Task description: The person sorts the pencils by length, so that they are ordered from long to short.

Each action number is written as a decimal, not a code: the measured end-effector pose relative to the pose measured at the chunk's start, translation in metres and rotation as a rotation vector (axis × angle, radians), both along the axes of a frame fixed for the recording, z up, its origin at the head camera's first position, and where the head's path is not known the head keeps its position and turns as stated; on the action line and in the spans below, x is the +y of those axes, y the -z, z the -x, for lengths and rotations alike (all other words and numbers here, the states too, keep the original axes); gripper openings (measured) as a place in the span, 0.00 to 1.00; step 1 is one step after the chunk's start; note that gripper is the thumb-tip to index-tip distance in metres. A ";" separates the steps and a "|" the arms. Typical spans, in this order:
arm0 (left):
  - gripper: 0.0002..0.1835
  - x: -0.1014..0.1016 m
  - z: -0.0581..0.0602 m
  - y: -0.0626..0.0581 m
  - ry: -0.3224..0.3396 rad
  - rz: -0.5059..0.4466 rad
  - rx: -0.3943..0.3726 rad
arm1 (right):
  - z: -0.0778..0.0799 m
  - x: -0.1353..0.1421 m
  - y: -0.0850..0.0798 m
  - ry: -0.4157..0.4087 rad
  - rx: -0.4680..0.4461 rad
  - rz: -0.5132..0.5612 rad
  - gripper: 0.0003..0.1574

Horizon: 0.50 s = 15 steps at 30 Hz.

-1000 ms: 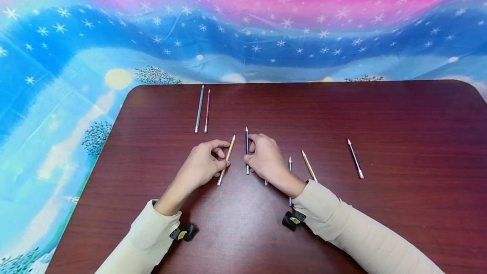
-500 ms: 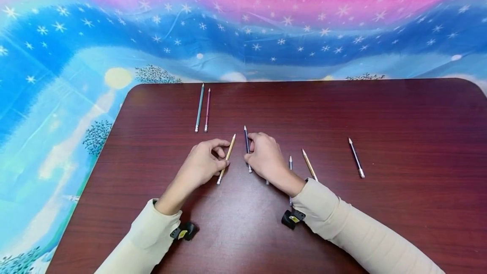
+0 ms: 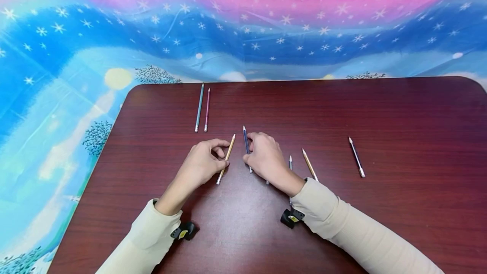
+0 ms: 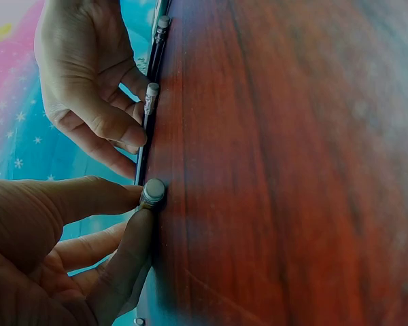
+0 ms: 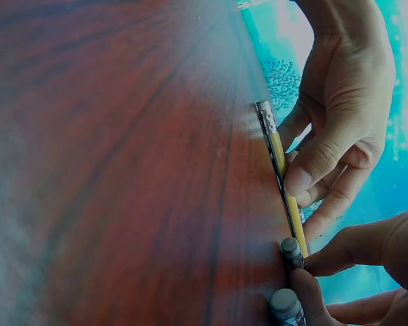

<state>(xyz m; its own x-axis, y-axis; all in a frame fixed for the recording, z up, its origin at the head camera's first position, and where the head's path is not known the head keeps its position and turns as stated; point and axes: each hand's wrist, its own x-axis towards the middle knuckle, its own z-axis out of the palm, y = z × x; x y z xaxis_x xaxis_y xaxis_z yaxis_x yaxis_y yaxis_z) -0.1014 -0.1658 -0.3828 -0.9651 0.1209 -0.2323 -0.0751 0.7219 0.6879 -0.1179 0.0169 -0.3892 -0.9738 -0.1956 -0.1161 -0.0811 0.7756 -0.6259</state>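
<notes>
Near the middle of the table in the head view, my left hand (image 3: 203, 162) pinches a yellow pencil (image 3: 231, 148) between thumb and fingers, its sharpened tip pointing away from me. Just to the right, a dark blue pencil (image 3: 246, 142) leans slightly left at the tip, and my right hand (image 3: 266, 153) holds it by thumb and fingertips. Both pencils lie low along the tabletop, tips close together. From the left wrist, the yellow pencil's eraser (image 4: 153, 191) shows between thumb and finger. The right wrist view has the dark pencil's eraser (image 5: 292, 248) at the right fingertips.
A teal pencil (image 3: 199, 109) and a pink pencil (image 3: 207, 111) lie side by side at the back left. Right of my right hand are a dark pencil (image 3: 291, 163), a gold pencil (image 3: 310, 164) and another dark pencil (image 3: 356, 157). An eraser end (image 3: 267, 182) peeks from below my right wrist.
The dark blue pencil in my right hand has turned slightly, its tip going left and its eraser end right. My left hand and the yellow pencil stay nearly still.
</notes>
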 end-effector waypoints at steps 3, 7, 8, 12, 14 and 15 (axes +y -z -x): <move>0.23 -0.001 0.000 0.000 0.000 -0.003 -0.001 | 0.000 -0.001 -0.001 0.006 -0.013 0.001 0.38; 0.23 0.000 0.000 0.001 -0.001 -0.001 -0.008 | 0.001 -0.001 -0.001 0.013 -0.021 0.000 0.38; 0.23 0.000 0.000 0.001 -0.001 0.000 -0.009 | 0.001 -0.001 -0.001 0.013 -0.022 -0.001 0.38; 0.23 0.000 0.001 0.001 -0.004 -0.001 -0.016 | 0.002 -0.001 0.000 0.010 -0.023 0.001 0.39; 0.24 0.000 0.001 0.001 -0.006 -0.004 -0.020 | 0.002 -0.001 0.001 0.008 -0.022 0.006 0.40; 0.24 0.000 0.001 0.001 -0.007 -0.006 -0.021 | 0.003 -0.001 0.001 0.007 -0.020 0.009 0.40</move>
<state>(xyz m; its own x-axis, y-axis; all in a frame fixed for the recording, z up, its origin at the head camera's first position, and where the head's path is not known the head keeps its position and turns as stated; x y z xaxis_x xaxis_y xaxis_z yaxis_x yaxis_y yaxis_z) -0.1022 -0.1660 -0.3840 -0.9608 0.1158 -0.2517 -0.0943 0.7175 0.6902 -0.1205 0.0159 -0.3902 -0.9725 -0.1903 -0.1342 -0.0632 0.7704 -0.6345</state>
